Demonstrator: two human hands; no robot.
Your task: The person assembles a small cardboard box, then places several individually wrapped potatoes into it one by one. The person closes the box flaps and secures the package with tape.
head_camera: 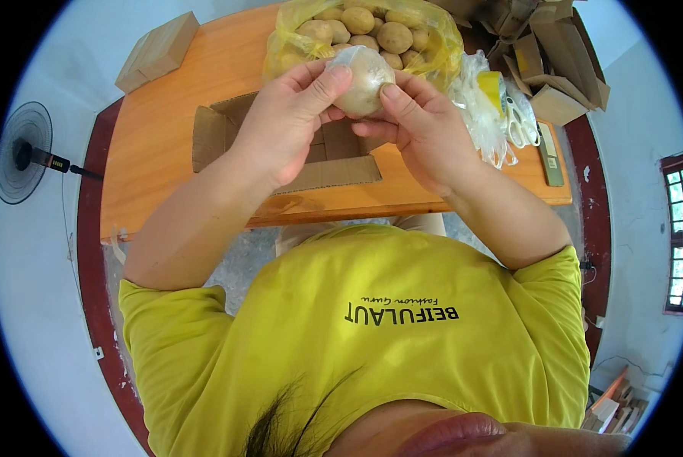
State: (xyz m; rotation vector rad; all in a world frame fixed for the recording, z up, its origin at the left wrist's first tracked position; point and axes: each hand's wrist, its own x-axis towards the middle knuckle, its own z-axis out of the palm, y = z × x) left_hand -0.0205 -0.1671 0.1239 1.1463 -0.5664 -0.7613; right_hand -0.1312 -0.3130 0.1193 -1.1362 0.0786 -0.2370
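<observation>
Between both hands I hold a potato point(362, 83) covered in a clear plastic bag or film. My left hand point(296, 114) grips its left side, the thumb on top. On the other side, my right hand point(424, 123) pinches it with thumb and fingers. Below the hands stands an open cardboard box point(324, 176); my left hand and forearm hide part of its inside. Just beyond the wrapped potato, a yellow plastic bag point(445, 48) lies open with several bare potatoes point(394, 37) in it.
Right of the yellow bag are clear plastic bags point(478, 114), a tape roll point(491, 91), white-handled scissors point(521, 123) and a green-and-white box point(550, 154). Cardboard boxes point(558, 63) pile up at the back right. Small cartons point(157, 51) sit at the wooden table's point(147, 154) far left; a fan point(23, 153) stands beyond.
</observation>
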